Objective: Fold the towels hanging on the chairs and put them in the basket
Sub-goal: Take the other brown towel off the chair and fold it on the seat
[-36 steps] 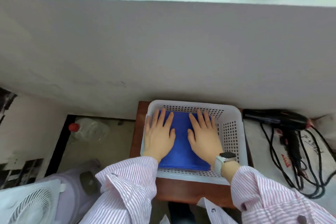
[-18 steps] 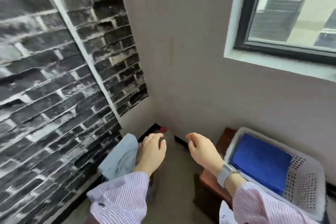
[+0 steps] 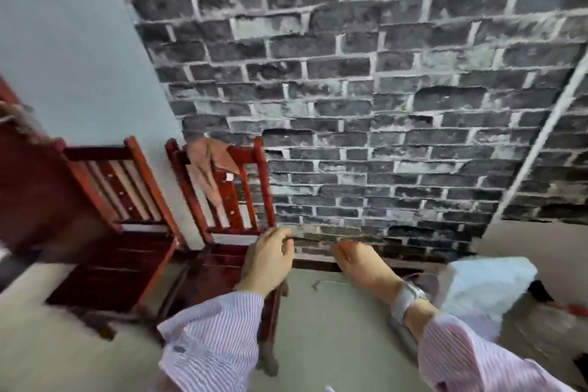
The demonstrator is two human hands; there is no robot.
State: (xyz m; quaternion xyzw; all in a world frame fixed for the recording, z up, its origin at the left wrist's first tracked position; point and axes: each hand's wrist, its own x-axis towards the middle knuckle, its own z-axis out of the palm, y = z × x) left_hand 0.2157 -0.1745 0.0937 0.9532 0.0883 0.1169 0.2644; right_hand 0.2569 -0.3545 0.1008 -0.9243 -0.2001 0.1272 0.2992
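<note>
A brownish-pink towel (image 3: 208, 165) hangs crumpled over the top rail of a red wooden chair (image 3: 222, 226) against the wall. A second red chair (image 3: 121, 219) to its left has a bare backrest. My left hand (image 3: 267, 259) hovers over the right chair's seat edge, fingers loosely curled, holding nothing. Fingers also loosely bent, my right hand (image 3: 359, 264), with a watch on the wrist, is in the air to the right and holds nothing. The basket is out of view.
A dark brick-pattern wall (image 3: 366, 89) fills the background. A dark red furniture piece (image 3: 28, 175) stands at the far left. A pale blue-white fan (image 3: 483, 280) sits on the floor at the right. Grey floor (image 3: 334, 328) lies between the chairs and the fan.
My hands left the folded blue towel in the basket. My view swung left from the basket past the fan to the chairs, and both hands now hang free near the right chair.
</note>
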